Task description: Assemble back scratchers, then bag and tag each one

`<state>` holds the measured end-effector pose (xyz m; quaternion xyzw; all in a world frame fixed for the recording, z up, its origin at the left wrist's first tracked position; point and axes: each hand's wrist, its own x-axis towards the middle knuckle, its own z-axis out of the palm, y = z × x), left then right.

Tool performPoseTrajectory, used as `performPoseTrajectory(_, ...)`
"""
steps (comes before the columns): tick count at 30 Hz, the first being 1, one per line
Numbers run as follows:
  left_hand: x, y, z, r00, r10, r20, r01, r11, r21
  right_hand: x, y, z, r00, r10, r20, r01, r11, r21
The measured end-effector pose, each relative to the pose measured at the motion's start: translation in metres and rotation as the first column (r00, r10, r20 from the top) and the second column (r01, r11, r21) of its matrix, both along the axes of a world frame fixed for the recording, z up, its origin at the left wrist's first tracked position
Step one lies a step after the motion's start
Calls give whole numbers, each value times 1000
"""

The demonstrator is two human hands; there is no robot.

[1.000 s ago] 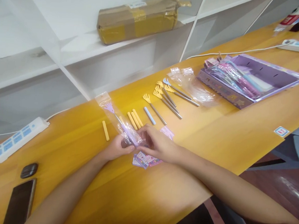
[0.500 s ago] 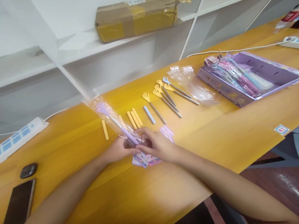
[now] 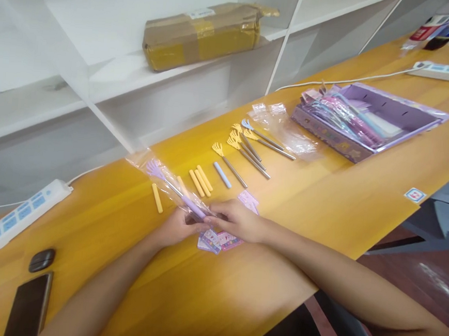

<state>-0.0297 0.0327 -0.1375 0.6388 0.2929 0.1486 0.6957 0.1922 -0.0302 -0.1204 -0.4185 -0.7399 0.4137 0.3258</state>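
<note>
A purple back scratcher (image 3: 193,207) with a hand-shaped head and a metal rod lies inside a clear plastic bag (image 3: 141,160). My left hand (image 3: 177,225) and my right hand (image 3: 238,221) are both closed on its handle end through the bag. Small printed cards (image 3: 210,241) lie on the table under my hands, and a pink card (image 3: 248,200) is partly behind my right hand. Beyond them are several yellow handle tubes (image 3: 200,180), a blue tube (image 3: 222,174), and several scratcher rods with yellow heads (image 3: 230,163). One rod has a blue head (image 3: 247,123).
A purple display box (image 3: 328,135) holds bagged scratchers at the right, beside loose clear bags (image 3: 286,126). On the left are a power strip (image 3: 26,214), a black earbud case (image 3: 41,260) and a phone (image 3: 29,305). A taped carton (image 3: 201,37) sits on the shelf.
The view has shifted slightly. Both hands keep hold of the bagged purple scratcher, and its head end has dipped a little. The things on the table have not moved.
</note>
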Motion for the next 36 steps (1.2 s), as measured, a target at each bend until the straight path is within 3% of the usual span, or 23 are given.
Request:
performPoseTrajectory(4,-1,-2,-1,998,-22,-53,28,993,114,1,-1,1,1000,-5,-21,5,1000,-22)
performPoseTrajectory(7,-3,-3,-2,999,-26,-39,30,994,108,2,0,2,1000,-4,-16,4,1000,-12)
performPoseTrajectory(14,-8,-3,-8,998,-48,-48,53,993,108,4,1,3,990,130,-47,-129,992,12)
performPoseTrajectory(24,-3,-3,-2,999,-43,-32,46,994,99,7,1,7,992,122,-17,-121,991,49)
performPoseTrajectory(32,-5,-2,0,998,-22,-60,27,995,96,13,1,12,997,35,61,-44,988,150)
performPoseTrajectory(34,-7,-2,3,996,-63,-70,71,991,113,14,1,13,996,55,64,-64,987,148)
performPoseTrajectory(36,-9,-3,10,979,-182,-95,194,971,142,14,-1,15,996,83,34,-86,992,94)
